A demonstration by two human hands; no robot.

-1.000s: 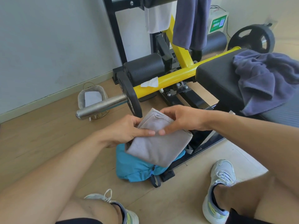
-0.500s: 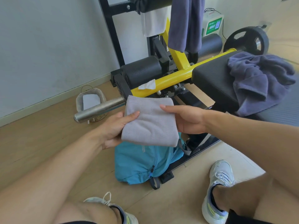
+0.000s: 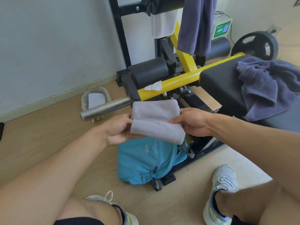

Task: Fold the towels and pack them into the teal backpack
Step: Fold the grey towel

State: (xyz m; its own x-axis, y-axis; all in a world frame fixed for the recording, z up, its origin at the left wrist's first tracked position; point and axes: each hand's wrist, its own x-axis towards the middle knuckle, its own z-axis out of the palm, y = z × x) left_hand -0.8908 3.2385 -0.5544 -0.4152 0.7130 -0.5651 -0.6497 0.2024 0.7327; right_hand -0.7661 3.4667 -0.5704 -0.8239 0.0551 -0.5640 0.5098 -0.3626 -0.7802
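Grey towel (image 3: 154,119), already folded to a compact rectangle, is held in the air between both hands, directly above the teal backpack (image 3: 146,161) that lies on the wooden floor (image 3: 40,135) against the base of the yellow-framed weight machine (image 3: 183,78). The left hand (image 3: 116,130) pinches the towel's left edge at the fold line, thumb on top and fingers underneath; the right hand (image 3: 193,122) pinches the opposite edge the same way, so each grip is pressed onto cloth and neither is spread. A crease runs across the middle, with the near half drooping forward, which suggests one more fold is under way or just finishing. Judging by this, the folding step for this towel is nearly done and packing comes next. That calls for freeing one hand to open the backpack; whether its zip is open cannot be told here. More work likely remains: a dark blue towel (image 3: 266,88) lies crumpled on the padded worktop (image 3: 219,85), and another dark towel (image 3: 196,25) hangs from the frame.
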